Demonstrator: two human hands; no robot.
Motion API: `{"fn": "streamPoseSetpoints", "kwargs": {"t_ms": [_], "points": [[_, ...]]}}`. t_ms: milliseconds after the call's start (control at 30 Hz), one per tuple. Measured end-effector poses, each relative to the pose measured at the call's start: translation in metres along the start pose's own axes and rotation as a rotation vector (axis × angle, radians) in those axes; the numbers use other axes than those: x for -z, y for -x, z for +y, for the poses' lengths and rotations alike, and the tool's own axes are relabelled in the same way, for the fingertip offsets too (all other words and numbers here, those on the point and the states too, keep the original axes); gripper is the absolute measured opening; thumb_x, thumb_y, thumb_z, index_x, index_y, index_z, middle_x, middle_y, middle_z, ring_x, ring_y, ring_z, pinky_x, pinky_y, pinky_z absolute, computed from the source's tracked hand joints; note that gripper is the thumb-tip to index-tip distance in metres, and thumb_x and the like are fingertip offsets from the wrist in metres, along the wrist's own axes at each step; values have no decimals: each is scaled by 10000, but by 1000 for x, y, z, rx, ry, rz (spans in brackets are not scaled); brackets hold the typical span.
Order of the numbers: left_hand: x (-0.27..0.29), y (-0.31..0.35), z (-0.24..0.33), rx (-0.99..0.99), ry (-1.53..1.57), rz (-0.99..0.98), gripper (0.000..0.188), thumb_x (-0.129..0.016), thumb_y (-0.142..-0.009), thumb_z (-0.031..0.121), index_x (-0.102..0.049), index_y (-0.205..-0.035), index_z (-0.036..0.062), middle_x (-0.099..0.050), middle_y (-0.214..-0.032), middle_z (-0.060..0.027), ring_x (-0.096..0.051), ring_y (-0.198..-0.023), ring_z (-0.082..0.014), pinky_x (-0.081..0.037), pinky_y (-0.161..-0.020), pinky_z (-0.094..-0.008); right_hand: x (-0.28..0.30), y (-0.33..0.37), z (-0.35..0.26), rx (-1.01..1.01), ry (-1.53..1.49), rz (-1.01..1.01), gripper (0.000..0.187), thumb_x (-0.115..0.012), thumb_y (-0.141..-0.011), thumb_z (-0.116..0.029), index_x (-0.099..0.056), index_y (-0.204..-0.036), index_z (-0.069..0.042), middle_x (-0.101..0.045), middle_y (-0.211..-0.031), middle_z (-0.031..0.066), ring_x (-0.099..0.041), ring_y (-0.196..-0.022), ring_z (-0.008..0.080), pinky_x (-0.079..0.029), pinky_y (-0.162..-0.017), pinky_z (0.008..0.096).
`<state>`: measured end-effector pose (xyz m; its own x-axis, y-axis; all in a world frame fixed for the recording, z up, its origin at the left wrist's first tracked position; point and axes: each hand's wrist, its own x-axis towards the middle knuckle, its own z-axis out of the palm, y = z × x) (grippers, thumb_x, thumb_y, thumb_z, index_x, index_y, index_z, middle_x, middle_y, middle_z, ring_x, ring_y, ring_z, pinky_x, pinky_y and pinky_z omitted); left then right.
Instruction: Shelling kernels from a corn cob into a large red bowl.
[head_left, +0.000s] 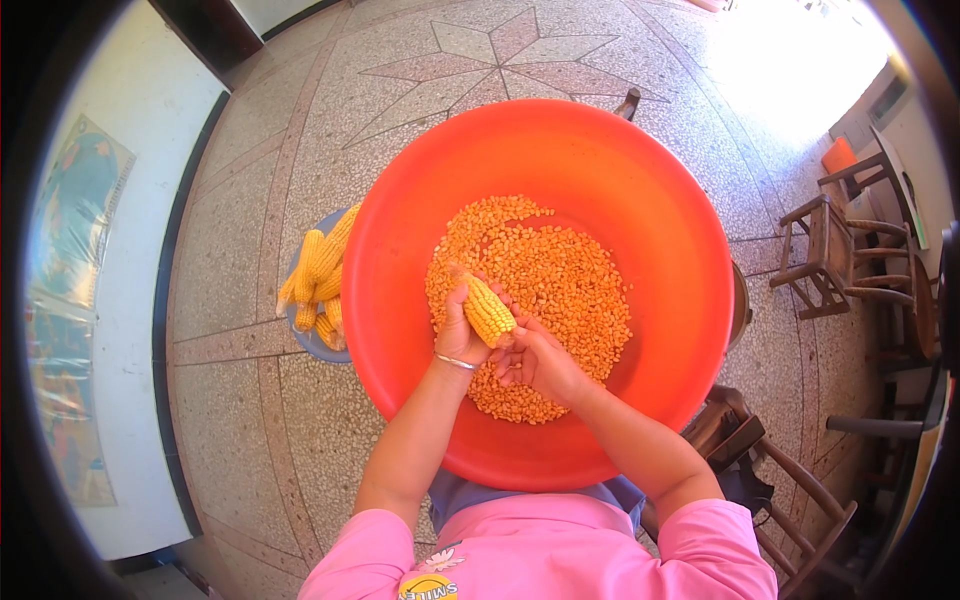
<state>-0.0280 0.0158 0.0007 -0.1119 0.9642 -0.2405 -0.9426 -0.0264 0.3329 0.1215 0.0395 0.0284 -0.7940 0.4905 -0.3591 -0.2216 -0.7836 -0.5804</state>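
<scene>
An ear of yellow corn [488, 312] lies tilted across my left hand [460, 335], whose fingers are wrapped round it. My right hand [545, 362] is closed at the ear's near end, its thumb and fingertips pressed against the kernels there. Both hands are above a big red-orange tub [665, 250]. Loose orange-yellow kernels [560, 280] are heaped over the tub's bottom, partly hidden by my hands and forearms.
Left of the tub, a blue-grey basin [325, 348] holds several ears of corn [318, 265]. Wooden chairs [825, 255] stand to the right, and another chair [790, 480] is close at the near right. A wall [150, 300] runs along the far left.
</scene>
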Motion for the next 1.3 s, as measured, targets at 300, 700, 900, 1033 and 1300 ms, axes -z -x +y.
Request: {"fn": "streamPoseSetpoints", "kwargs": {"t_ms": [300,700,900,1033,1300], "points": [[10,-5,-2,42,-4,127,375,-628,-834,327,-440,-1107,150,-534,-920,-64,-544,-854,-202,-494,-783,-376,2,-1,4,180,261,79,323,-526,-884,-117,-374,-1160,-44,-555,-931,79,-573,-773,150,-488,-689,294],[5,0,-1,-22,-145,109,410,-630,-830,238,-406,-1163,157,-538,-922,-60,-557,-859,-201,-504,-767,-354,2,-1,8,115,280,130,422,-523,-874,-184,-367,-1236,-36,-554,-1069,100,-562,-964,188,-440,-881,335],[-10,2,-2,-96,-318,73,443,-639,-816,168,-381,-1177,149,-533,-932,-69,-562,-844,-199,-513,-733,-347,3,-2,6,12,79,124,409,-453,-857,-127,-344,-1243,-43,-549,-1035,103,-581,-885,191,-483,-794,375],[-9,2,-4,-91,-439,17,426,-627,-820,160,-379,-1166,143,-529,-926,-72,-563,-844,-204,-516,-723,-359,11,-4,10,-5,-54,109,399,-403,-792,-23,-375,-1190,-37,-550,-963,117,-578,-771,188,-498,-729,364],[-2,1,-2,-47,-240,95,423,-627,-826,200,-382,-1166,147,-532,-937,-68,-562,-849,-206,-520,-711,-381,11,-3,12,13,45,189,317,-393,-774,19,-422,-1084,-42,-547,-860,88,-546,-699,169,-474,-656,321]]}}
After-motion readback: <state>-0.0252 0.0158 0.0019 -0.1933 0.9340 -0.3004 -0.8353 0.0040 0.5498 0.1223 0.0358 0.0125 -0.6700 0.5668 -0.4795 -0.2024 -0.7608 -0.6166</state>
